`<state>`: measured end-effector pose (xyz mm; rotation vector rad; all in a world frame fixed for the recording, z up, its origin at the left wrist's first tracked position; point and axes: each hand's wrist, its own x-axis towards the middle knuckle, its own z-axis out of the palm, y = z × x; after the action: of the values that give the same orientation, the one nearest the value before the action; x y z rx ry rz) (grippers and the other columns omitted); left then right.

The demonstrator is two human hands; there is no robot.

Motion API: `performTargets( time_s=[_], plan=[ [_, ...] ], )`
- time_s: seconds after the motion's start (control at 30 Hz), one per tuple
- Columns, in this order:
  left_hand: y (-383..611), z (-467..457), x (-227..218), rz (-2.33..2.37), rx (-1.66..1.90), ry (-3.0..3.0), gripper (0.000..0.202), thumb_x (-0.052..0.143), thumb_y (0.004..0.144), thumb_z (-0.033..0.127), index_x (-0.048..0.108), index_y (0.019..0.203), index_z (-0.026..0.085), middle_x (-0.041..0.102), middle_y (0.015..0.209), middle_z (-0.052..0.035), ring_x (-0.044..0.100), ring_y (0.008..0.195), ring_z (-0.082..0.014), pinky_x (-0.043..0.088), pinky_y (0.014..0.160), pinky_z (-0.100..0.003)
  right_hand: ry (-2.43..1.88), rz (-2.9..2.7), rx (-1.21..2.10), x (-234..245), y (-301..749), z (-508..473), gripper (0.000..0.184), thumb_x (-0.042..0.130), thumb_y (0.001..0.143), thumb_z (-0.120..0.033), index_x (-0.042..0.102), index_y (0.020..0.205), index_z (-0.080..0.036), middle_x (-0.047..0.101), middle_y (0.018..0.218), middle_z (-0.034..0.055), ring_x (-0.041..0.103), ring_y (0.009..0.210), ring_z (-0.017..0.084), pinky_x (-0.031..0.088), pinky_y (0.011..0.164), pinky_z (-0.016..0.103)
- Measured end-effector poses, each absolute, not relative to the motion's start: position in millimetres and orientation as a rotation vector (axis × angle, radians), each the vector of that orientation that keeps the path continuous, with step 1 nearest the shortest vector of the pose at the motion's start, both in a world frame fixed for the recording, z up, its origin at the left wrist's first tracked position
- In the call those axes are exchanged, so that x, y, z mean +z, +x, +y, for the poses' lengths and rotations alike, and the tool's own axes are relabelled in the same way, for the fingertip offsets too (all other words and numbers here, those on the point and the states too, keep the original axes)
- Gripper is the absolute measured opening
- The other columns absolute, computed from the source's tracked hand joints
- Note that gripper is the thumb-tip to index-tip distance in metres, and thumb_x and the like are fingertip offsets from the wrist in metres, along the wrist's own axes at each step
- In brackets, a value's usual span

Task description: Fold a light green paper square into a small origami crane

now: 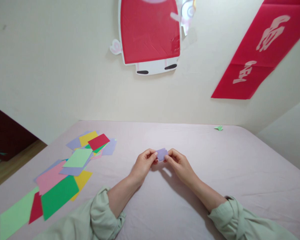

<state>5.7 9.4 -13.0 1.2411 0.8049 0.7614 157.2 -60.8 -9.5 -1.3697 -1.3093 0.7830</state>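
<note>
A small folded piece of purple paper (161, 154) is held up between my two hands, just above the cloth-covered surface. My left hand (147, 160) pinches its left edge between thumb and fingers. On the opposite edge, my right hand (177, 161) grips it the same way. The folds show only as a slightly uneven top edge, and my fingertips cover both sides of the paper.
Loose coloured paper sheets, among them a dark green sheet (60, 196) and a pink sheet (51, 176), overlap at the left. A small light-green folded paper (218, 128) lies at the far right. Behind the pale cloth (190, 213) rises a wall (90, 90).
</note>
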Motion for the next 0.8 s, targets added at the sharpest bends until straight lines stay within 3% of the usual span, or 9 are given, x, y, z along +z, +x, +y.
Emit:
performTargets(
  time_s=[0.27,0.57,0.8],
  plan=[
    [6.0,5.5,-8.4,0.771,0.777,1.293,0.024,0.065,0.077,0.039,0.063,0.074,0.016,0.059,0.068,0.0009,0.052,0.067,-0.0120,0.043,0.070,-0.024,-1.412,-1.235,0.786,-17.2,158.9,-58.1,0.028,0.056,0.086,-0.043,0.053,0.070,-0.019,0.054,0.067,-0.0018,0.051,0.065,0.014,0.041,0.062,0.026],
    [7.1,7.3,-16.6,0.821,0.763,1.286,0.028,0.065,0.076,0.042,0.069,0.084,0.015,0.065,0.072,-0.0017,0.058,0.069,-0.0139,0.045,0.070,-0.025,-1.453,-1.267,0.706,-18.7,160.2,-58.6,0.027,0.056,0.086,-0.040,0.051,0.069,-0.020,0.048,0.064,-0.0031,0.044,0.062,0.013,0.037,0.058,0.025],
    [8.9,7.2,-18.1,0.847,0.740,1.262,0.027,0.065,0.076,0.042,0.067,0.077,0.015,0.064,0.067,-0.0007,0.058,0.064,-0.0127,0.046,0.065,-0.025,-1.451,-1.270,0.698,-16.6,159.2,-59.1,0.026,0.056,0.085,-0.039,0.050,0.069,-0.020,0.046,0.063,-0.0035,0.042,0.061,0.013,0.035,0.057,0.025]
  ],
)
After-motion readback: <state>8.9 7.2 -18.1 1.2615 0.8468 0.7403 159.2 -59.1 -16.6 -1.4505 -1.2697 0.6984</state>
